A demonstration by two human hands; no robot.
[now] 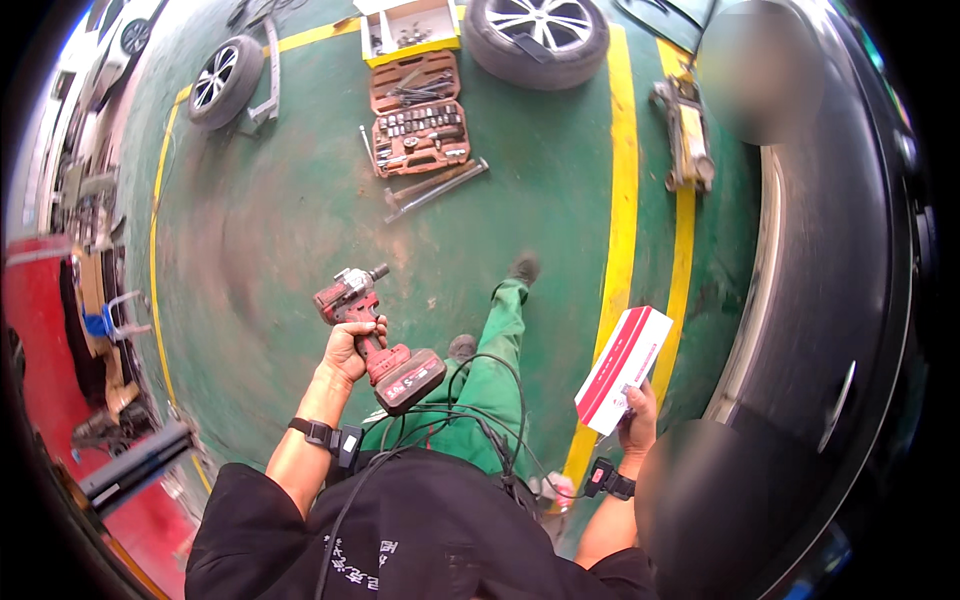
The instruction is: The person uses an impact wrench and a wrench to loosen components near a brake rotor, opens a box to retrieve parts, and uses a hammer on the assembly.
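My left hand [348, 348] grips the handle of a red and grey cordless impact wrench [343, 296], held tilted over the green floor; its battery hangs at the lower end and its drive points up and right. My right hand [636, 418] holds a flat white box [625, 355] with red stripes, near the side of a dark car [830, 300]. Both wrists wear black straps with small devices, and cables loop across the green trousers below.
Ahead lie an open socket case [420, 137], metal bars [430, 195], a parts box [408, 25] and two wheels [535, 45] [222, 82]. A floor jack [688, 135] stands on a yellow line at right. A red lift platform [45, 340] with items is at left.
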